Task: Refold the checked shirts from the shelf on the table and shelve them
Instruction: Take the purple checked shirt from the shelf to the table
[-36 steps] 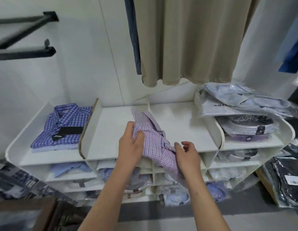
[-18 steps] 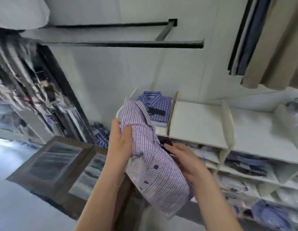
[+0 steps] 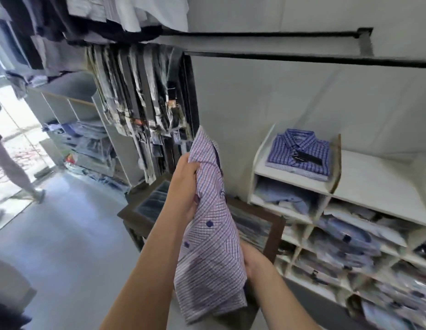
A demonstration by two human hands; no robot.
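Obs.: pink checked shirt (image 3: 209, 234) is in the air, upright and bunched, above the near edge of the dark table (image 3: 276, 234), left of the white shelf (image 3: 374, 182).
Left hand (image 3: 185, 186) grips the upper part, just below the collar, with its fingers curled into the cloth.
Right hand (image 3: 254, 260) is at the lower right edge. Its fingers are hidden behind the fabric, so I cannot tell whether it grips or only supports.

Risks, as judged:
- The tail hangs loose below both hands. It may snag the table corner on lowering and land rucked.
- The tight left grip may crease the collar, which means more smoothing later.
- If the right hand only props the cloth, the lower half may slide off and unroll toward the floor.
- The blue checked shirt (image 3: 300, 153) lies folded on the top shelf, far left bay.
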